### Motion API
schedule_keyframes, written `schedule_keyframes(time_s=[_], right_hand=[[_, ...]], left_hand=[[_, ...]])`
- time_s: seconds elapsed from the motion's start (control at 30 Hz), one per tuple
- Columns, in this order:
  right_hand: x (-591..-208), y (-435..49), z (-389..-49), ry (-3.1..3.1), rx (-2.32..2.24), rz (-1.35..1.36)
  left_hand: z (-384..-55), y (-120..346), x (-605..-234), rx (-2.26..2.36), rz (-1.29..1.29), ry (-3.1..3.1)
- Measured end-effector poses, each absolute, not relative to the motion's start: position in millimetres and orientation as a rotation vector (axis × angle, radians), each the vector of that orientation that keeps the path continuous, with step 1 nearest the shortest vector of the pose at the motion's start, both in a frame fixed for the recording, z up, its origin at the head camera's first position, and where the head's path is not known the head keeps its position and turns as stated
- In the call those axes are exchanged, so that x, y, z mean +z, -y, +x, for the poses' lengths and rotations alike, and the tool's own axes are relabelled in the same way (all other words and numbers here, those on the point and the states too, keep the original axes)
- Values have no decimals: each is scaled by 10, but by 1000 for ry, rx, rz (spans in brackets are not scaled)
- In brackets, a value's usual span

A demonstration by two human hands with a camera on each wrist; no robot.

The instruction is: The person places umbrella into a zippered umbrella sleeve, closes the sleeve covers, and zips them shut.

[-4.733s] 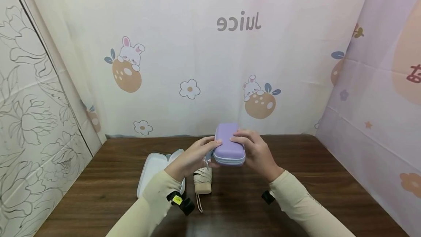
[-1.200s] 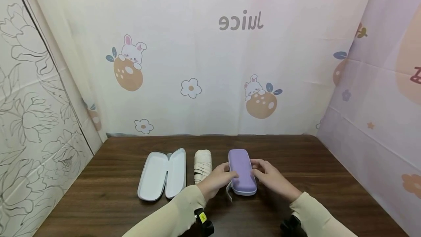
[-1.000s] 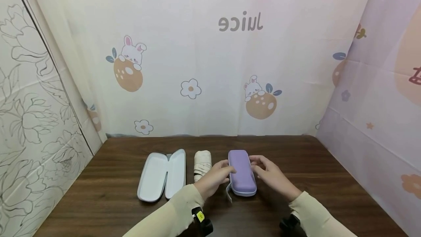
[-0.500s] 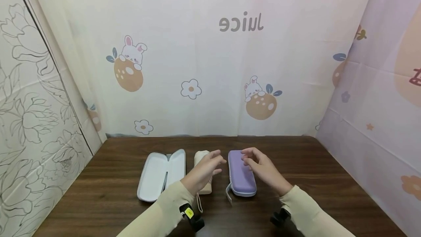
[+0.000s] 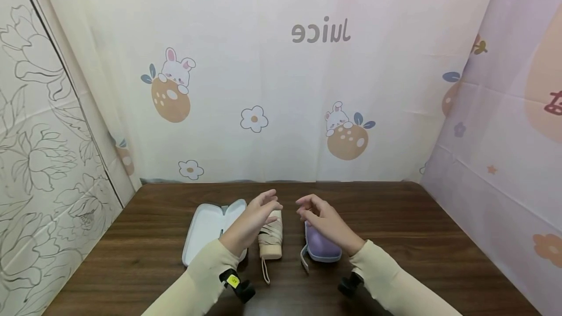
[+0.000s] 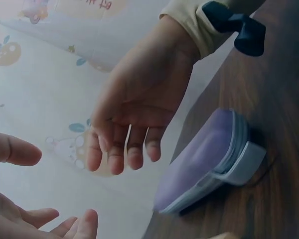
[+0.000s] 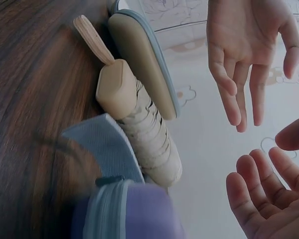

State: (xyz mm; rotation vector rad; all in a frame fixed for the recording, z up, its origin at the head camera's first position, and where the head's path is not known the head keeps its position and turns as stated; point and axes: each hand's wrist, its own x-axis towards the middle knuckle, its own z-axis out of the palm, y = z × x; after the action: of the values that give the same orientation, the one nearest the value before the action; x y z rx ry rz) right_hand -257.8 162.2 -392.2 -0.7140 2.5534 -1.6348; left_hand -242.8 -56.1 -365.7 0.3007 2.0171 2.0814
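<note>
My left hand [image 5: 252, 218] is raised over the folded beige umbrella [image 5: 271, 240] and the right edge of an opened white hard case [image 5: 203, 233], its fingers spread and holding nothing. Facing it, my right hand [image 5: 327, 223] hovers above the purple zip case [image 5: 324, 247] with loosely bent fingers, also holding nothing. It hides the far half of that case in the head view. A grey strap [image 7: 107, 147] sticks out from the purple case's side in the right wrist view. From the left wrist, the purple case [image 6: 199, 159] lies closed on the table, below the right hand [image 6: 139, 99].
All three items lie side by side on a dark wooden table [image 5: 395, 238]. Behind it hangs a printed curtain [image 5: 254, 62], with further patterned cloth at both sides. Near its handle end, the umbrella has a wrist loop [image 5: 265, 272]. Something thin lies inside the white case.
Earlier both hands held the purple case in the air, then it lay on the table between them. They have since let go, risen and moved left; the case stays put.
</note>
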Motion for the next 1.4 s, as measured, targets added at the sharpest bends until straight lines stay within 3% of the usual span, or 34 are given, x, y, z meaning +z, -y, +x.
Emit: schedule_keyframes(time_s=[0.53,0.93,1.4], right_hand=[[-3916,-1285,-2579,-2546,-1413,-883],[-3949,-1084,-2604,-2513,-1287,-948],[-3986,-835,-2600,-2565,-1062,-1142]], left_hand=[[-2452,991,-3645,1868,288,-2362],[-2433,1407,-3561,1202,658,-2809],[-2422,1905,-3598,699,434,-3037]])
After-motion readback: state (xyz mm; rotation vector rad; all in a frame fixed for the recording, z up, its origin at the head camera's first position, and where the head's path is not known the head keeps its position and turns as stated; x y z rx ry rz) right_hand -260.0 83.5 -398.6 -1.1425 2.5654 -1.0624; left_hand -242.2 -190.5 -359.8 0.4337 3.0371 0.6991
